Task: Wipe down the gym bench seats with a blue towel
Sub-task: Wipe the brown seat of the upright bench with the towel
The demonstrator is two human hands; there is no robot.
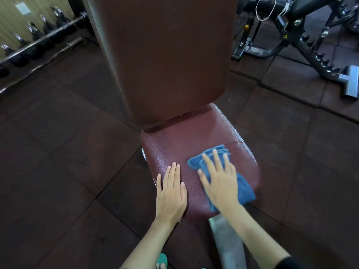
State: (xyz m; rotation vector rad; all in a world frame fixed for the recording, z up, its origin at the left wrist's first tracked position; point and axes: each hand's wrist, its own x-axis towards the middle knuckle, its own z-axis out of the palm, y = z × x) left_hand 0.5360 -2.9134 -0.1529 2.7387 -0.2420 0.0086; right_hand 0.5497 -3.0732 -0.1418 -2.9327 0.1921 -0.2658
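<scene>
A dark red padded bench seat (174, 144) lies low in the middle of the view, with its upright backrest (165, 55) rising behind it. A folded blue towel (244, 189) lies on the right half of the seat. My right hand (217, 177) presses flat on the towel with fingers spread and straight. My left hand (172, 191) rests flat on the seat's left front part, fingers straight and together, beside the towel and apart from it.
A grey metal frame bar (227, 241) runs out from under the seat's front. Barbells and a dumbbell rack (38, 41) stand at the far left. Another black adjustable bench frame (310, 35) stands at the far right. Dark rubber floor tiles (68, 162) surround the bench.
</scene>
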